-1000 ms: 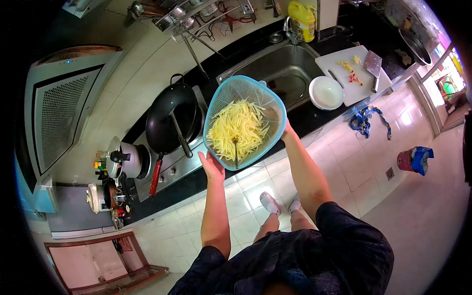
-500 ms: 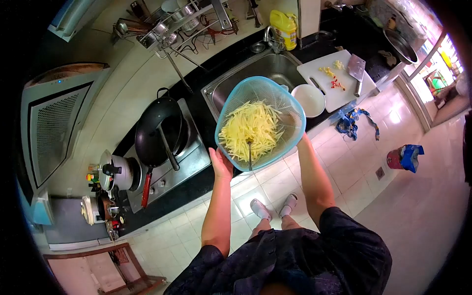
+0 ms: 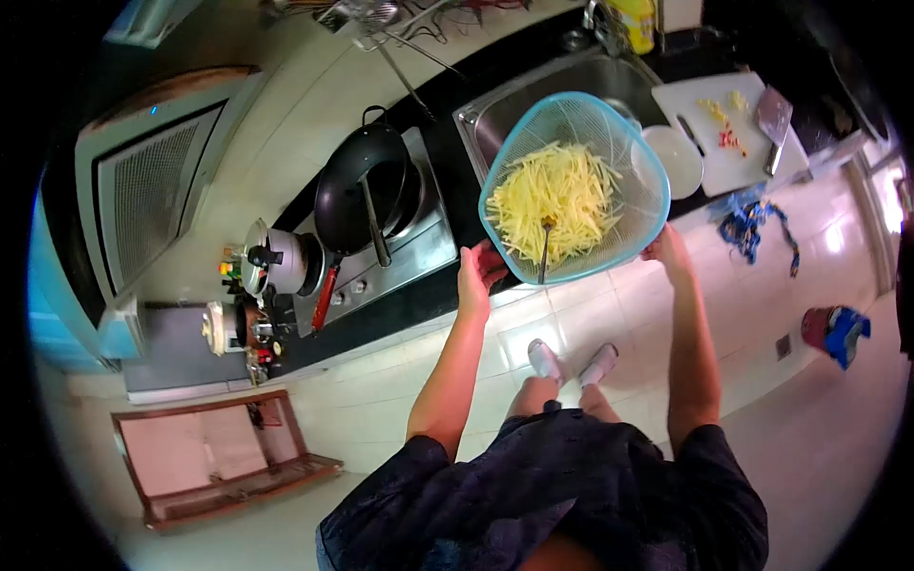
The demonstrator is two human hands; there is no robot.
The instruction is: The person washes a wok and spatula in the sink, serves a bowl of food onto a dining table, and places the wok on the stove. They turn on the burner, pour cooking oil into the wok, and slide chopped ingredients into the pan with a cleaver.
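A light-blue mesh basket (image 3: 640,190) with pale yellow shredded strips (image 3: 554,198) in it is held up in front of the sink. A spoon (image 3: 545,252) stands among the strips, its handle towards me. My left hand (image 3: 478,276) supports the basket's lower left side, fingers partly behind the rim. At the lower right rim my right hand (image 3: 668,252) grips the basket, its fingers mostly hidden beneath. A white bowl (image 3: 678,162) sits just right of the basket, partly covered by it.
A black wok (image 3: 343,195) with a ladle rests on the stove (image 3: 419,247). Left of it stands a pressure cooker (image 3: 281,262). On the right, a white cutting board (image 3: 709,171) bears chopped bits and a cleaver (image 3: 774,119). Behind the basket is the sink (image 3: 495,119).
The view has shifted, so the counter, basket and both hands appear further right and most of them higher. The basket stays held between both hands.
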